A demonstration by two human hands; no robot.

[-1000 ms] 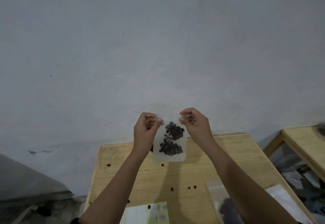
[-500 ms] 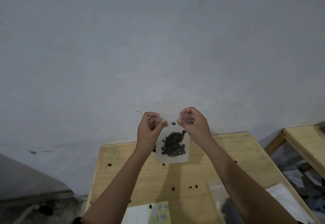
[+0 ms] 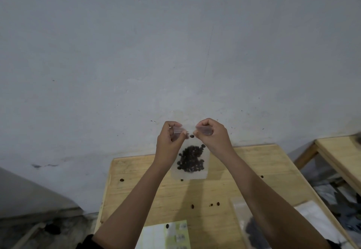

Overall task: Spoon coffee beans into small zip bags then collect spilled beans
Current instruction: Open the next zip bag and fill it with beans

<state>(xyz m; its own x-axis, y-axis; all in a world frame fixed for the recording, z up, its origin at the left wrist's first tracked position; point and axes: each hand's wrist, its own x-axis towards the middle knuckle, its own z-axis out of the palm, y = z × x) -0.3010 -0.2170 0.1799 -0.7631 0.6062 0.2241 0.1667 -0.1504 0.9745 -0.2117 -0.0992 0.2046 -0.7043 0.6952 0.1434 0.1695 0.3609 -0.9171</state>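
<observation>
Pressure should go evenly along the seal while my left hand point(image 3: 168, 143) and right hand point(image 3: 213, 137) pinch the small clear plastic zip bag point(image 3: 190, 175), dark coffee beans point(image 3: 190, 160) kept below.

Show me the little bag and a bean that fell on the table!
little bag point(image 3: 190, 161), head view, middle of its see-through front.
spilled bean point(image 3: 121, 180), head view, middle of the bean.

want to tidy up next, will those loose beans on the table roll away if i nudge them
Probably yes: the loose beans are small and rounded on a smooth wooden table, so a nudge likely scatters them. They look light, so pinching each should beat sweeping.
</observation>
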